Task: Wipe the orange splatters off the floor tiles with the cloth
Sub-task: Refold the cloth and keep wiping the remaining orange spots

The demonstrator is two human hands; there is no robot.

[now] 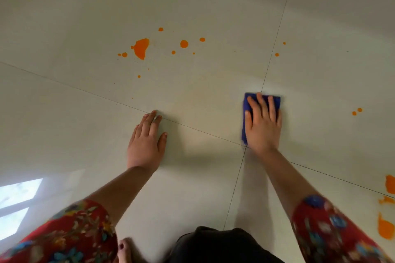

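My right hand lies flat on a folded blue cloth, pressing it to the pale floor tiles just right of a grout crossing. My left hand rests palm down on the bare tile, fingers slightly spread, holding nothing. A large orange splatter with several smaller drops lies on the tile beyond both hands. Two small drops sit to the right of the cloth. Bigger orange patches show at the right edge, near my right elbow.
Thin dark grout lines cross the floor. A faint orange smear tints the tile between my hands. A window's reflection shines at the lower left. Toes of a bare foot and dark clothing are at the bottom edge.
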